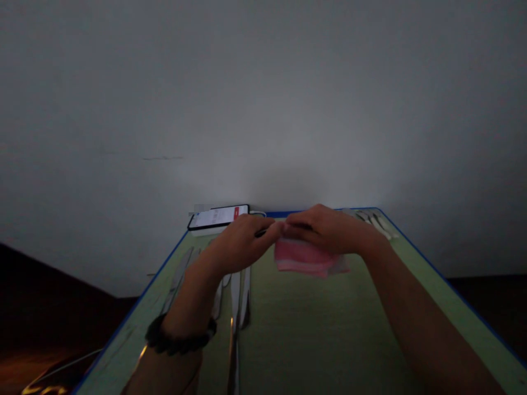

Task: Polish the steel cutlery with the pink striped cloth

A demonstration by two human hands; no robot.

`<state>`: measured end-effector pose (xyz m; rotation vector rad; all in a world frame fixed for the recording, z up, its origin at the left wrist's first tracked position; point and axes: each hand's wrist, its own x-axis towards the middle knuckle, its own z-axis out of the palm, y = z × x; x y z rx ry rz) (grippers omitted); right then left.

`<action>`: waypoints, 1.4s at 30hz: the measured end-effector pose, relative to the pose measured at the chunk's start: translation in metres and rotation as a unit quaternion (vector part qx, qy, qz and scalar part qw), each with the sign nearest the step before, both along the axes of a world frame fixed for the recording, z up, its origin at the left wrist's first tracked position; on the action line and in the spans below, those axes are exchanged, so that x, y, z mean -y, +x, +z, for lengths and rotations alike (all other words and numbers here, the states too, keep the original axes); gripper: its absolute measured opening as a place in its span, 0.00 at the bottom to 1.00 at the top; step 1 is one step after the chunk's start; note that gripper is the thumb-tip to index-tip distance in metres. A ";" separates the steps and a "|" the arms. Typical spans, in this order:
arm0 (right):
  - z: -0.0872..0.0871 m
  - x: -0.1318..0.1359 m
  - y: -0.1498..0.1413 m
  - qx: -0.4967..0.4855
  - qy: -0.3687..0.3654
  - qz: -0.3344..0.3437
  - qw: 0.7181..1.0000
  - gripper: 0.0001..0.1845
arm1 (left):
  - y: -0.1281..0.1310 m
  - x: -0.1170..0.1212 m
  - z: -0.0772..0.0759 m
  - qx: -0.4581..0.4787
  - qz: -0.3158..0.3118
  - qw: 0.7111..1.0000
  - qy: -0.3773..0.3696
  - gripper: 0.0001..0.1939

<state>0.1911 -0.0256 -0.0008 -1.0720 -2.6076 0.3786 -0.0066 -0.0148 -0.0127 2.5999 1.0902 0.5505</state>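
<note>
My left hand [241, 244] and my right hand [325, 227] meet over the far middle of a green table [313, 329]. Both have their fingers closed. My right hand rests on a folded pink cloth [307, 259] and grips its top edge. Between the fingertips of my left hand shows a thin dark piece [263, 232]; what it is I cannot make out. Several knives [239, 299] lie on the table under my left forearm, which wears a dark bead bracelet [177, 340].
A lit phone [218, 217] with a cable lies at the table's far left corner. Some spoons [376, 222] rest at the far right corner. The table has a blue rim [132, 312] and stands against a plain grey wall. Dark floor lies on both sides.
</note>
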 end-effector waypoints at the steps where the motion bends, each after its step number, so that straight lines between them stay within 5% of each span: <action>1: -0.001 -0.002 0.005 -0.004 -0.006 0.000 1.000 0.17 | -0.005 -0.001 0.001 0.005 0.008 1.000 -0.002 0.22; 8: -0.006 -0.009 0.031 -0.013 -0.062 -0.051 0.997 0.20 | -0.024 -0.005 0.003 0.033 0.035 0.999 -0.025 0.19; 17: -0.002 0.000 -0.001 -0.028 -0.042 0.001 0.999 0.18 | 0.009 0.004 0.003 0.009 -0.012 1.000 -0.009 0.18; 22: -0.003 -0.005 0.016 -0.027 -0.048 0.003 0.998 0.17 | -0.009 -0.001 0.005 0.013 0.014 1.000 -0.020 0.18; 27: -0.006 -0.009 0.032 -0.015 -0.068 -0.067 0.995 0.20 | -0.020 -0.004 0.003 0.038 0.033 0.998 -0.029 0.18; 35: -0.001 0.003 -0.001 -0.022 -0.014 0.001 1.000 0.17 | 0.008 0.005 0.006 0.040 -0.013 0.998 -0.044 0.18; 42: -0.013 -0.014 0.019 -0.013 -0.049 -0.012 0.999 0.18 | -0.019 -0.008 -0.002 0.067 0.059 0.989 -0.118 0.23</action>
